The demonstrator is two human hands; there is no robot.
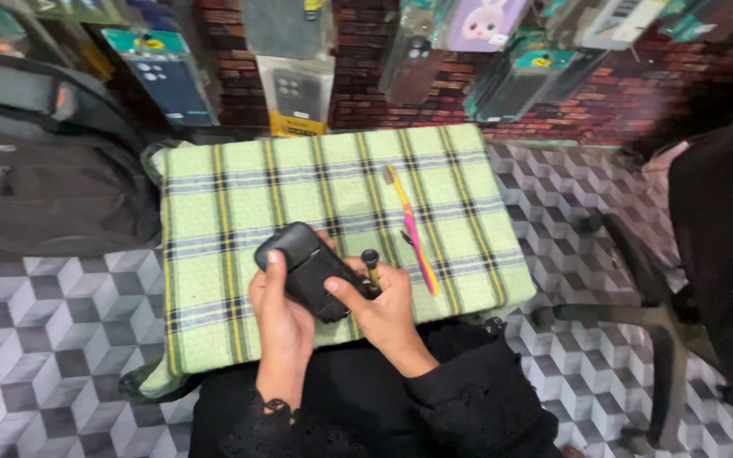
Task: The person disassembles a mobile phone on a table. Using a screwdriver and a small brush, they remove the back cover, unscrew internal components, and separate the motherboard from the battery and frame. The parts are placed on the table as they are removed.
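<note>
Black phone (307, 270) is lying slanted near the green cloth's (214, 339) front edge, both hands gripping it, left hand (280, 326) underneath, right hand (383, 309) also pinching a small screwdriver (372, 268).

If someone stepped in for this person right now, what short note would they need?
Left hand: grips the black phone, back side up, over the green checked cloth.
Right hand: thumb on the phone, fingers around a small dark-handled tool, upright.
Pink and yellow toothbrush: lies loose on the cloth, right of the hands.
Done: phone picked up, tool in hand; the phone's back looks shut.
Left: cannot tell whether any work on the phone has started.
</note>
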